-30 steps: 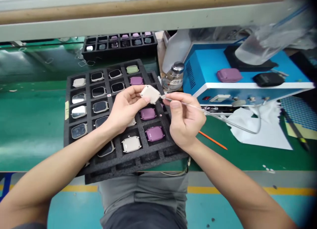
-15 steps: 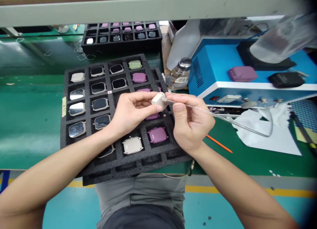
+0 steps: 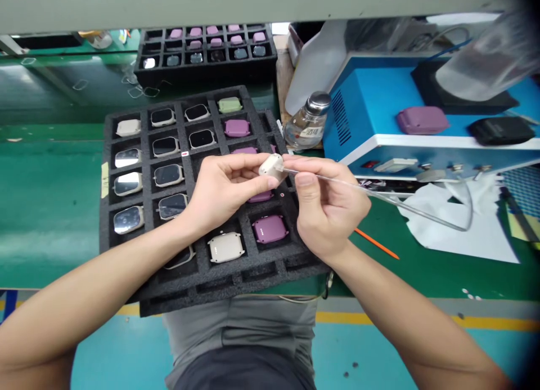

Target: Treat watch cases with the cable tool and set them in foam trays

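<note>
My left hand (image 3: pixel 223 187) pinches a small beige watch case (image 3: pixel 271 166) above a black foam tray (image 3: pixel 126 269). My right hand (image 3: pixel 327 204) is closed on a thin clear tube (image 3: pixel 379 196), whose tip touches the case's edge. The tube runs right across the bench. The tray's pockets hold several watch cases: glass-faced ones at left, purple ones (image 3: pixel 270 228) and a beige one (image 3: pixel 225 247) nearer me.
A second black tray (image 3: pixel 206 69) of cases sits at the back. A glass bottle (image 3: pixel 307 122) stands beside a blue machine (image 3: pixel 379 131) carrying purple and black parts. White paper (image 3: pixel 459 232) and an orange stick (image 3: pixel 375 243) lie on the green mat at right.
The beige case has been turned edge-on and lowered slightly toward the tube tip. The view has shifted a little, so everything sits slightly lower.
</note>
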Demonstrator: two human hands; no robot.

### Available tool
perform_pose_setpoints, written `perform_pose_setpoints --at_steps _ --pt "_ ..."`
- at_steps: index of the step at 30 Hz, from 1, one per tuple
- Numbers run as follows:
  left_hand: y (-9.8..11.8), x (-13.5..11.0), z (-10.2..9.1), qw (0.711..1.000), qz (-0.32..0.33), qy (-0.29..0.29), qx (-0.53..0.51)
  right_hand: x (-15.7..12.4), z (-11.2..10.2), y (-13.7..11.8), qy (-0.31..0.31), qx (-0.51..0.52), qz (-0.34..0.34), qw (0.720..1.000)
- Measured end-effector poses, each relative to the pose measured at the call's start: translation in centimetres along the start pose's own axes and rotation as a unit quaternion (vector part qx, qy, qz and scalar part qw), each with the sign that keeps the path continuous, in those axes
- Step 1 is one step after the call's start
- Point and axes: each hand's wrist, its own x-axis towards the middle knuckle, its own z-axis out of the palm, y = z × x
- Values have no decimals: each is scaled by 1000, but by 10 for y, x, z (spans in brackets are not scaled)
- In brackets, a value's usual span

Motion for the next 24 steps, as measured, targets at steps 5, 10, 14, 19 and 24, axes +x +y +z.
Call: perform_pose_setpoints --at_steps 5,10,14,19,24 --pt "-1 0 0 1000 -4 6 -5 0 0 1 -2 -2 8 1000" --pt "-1 0 1 1000 -5 12 0 0 0 1 -2 -7 11 1000" --pt "-2 0 0 1000 -1 13 4 0 0 0 1 -14 11 1000" --pt "-4 1 -1 1000 13 13 11 0 2 1 5 17 4 1000" --pt "-2 1 -3 1000 19 10 16 2 4 3 13 27 -17 999"
